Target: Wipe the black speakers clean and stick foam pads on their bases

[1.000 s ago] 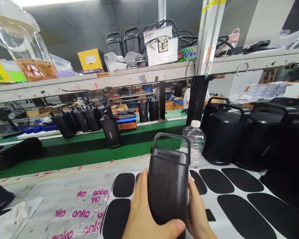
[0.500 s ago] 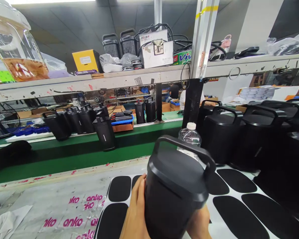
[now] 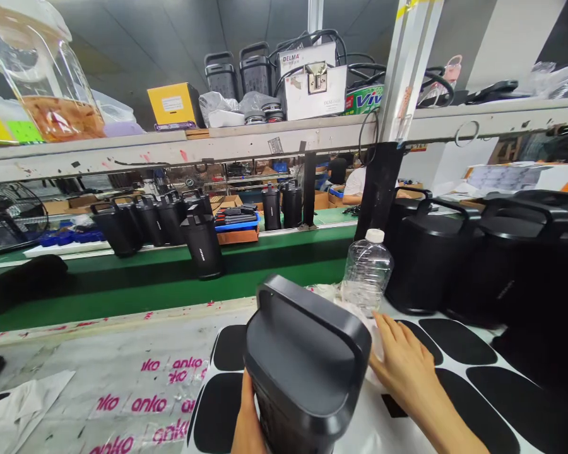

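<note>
The table (image 3: pixel 99 353) carries a row of black speakers (image 3: pixel 430 265) along its right edge and a sheet of black oval stickers (image 3: pixel 435 340) near its front edge. Above that sheet a black speaker (image 3: pixel 307 359) tilts, its top facing the camera. The left hand (image 3: pixel 246 422) clasps its lower left side. A clear bottle (image 3: pixel 366 271) stands behind. The right hand (image 3: pixel 407 369) lies on the sheet with its fingers spread, just beside the speaker.

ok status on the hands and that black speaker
Left hand gripping black speaker low, top tilted toward camera. Right hand open, clear of it, at white wrap by water bottle. Row of speakers crowds the right side.
</note>
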### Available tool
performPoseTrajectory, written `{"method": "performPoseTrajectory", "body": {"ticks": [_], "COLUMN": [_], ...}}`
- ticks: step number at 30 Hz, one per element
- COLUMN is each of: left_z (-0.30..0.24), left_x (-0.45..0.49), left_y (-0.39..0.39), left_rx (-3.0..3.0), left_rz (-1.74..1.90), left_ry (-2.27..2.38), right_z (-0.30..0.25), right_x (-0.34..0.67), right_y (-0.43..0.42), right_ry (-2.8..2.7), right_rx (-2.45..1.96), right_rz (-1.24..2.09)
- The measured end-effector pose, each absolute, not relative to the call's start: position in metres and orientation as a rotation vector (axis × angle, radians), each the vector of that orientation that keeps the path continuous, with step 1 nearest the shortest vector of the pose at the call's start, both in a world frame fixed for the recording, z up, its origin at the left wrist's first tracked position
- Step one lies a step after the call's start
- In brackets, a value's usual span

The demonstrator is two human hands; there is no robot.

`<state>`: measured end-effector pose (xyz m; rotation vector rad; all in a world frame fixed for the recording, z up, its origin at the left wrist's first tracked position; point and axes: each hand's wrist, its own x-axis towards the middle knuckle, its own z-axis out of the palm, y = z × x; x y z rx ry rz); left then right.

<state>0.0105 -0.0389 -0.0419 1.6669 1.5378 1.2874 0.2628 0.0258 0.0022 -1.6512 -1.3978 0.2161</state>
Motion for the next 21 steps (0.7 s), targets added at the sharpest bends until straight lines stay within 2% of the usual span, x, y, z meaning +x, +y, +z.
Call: {"method": "performPoseTrajectory", "body": {"ticks": [2, 7, 12, 14, 17, 21], "left_z": [-0.047, -0.050, -0.051, -0.042, -0.004, 0.064], "left_x": [0.014, 0.017, 0.024, 0.031, 0.038, 0.044], "left_y": [-0.040, -0.040, -0.039, -0.036, -0.029, -0.023], "left_rx": [1.667, 1.736, 1.840, 1.706, 1.436, 1.615], "left_rz": [1.323, 1.504, 1.647, 1.617, 1.526, 1.574], "left_ry": [1.553, 1.503, 1.463, 1.409, 1.441, 1.315], "right_z": [0.003, 0.021, 0.017, 0.012, 0.013, 0.026], "right_x": [0.271, 0.255, 0.224, 0.210, 0.195, 0.199], "right_y": [0.014, -0.011, 0.002, 0.005, 0.006, 0.012], "right_ry": [-1.533, -1.797, -1.691, -1.654, -1.628, -1.486], "right_rx": [-1.579, -1.035, -0.697, -0.651, -0.699, -0.775], "right_rz": [0.322, 1.179, 1.520, 1.536, 1.380, 1.110]}}
